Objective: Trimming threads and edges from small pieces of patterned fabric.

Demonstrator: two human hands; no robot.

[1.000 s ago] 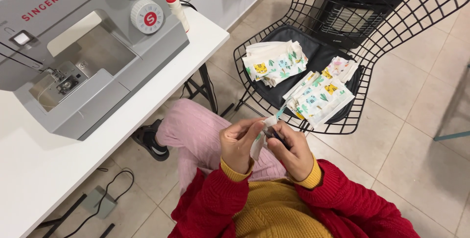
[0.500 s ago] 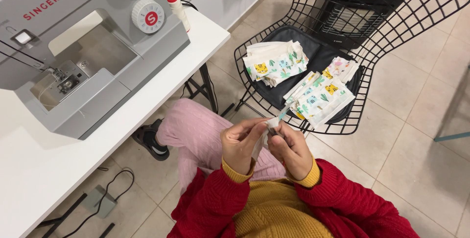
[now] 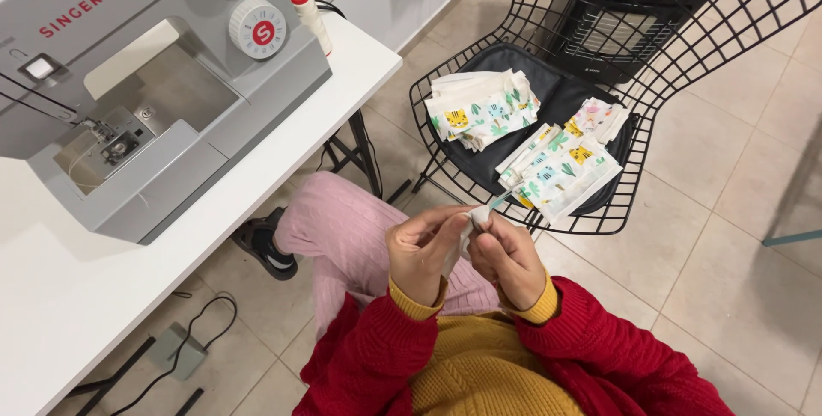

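At the far left we see a grey sewing machine [image 3: 145, 82] on the white table [image 3: 77, 296]. Over our pink-trousered lap, our left hand [image 3: 419, 253] and right hand [image 3: 509, 260] meet, both pinched closed on a small white fabric piece [image 3: 467, 232] with a teal tool [image 3: 501, 199] poking up. Rightward, printed fabric stacks [image 3: 484, 108] lie on the black wire chair [image 3: 685, 48].

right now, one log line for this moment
left hand: pinching white cloth | right hand: pinching same cloth | fabric stacks on wire chair | sewing machine on table
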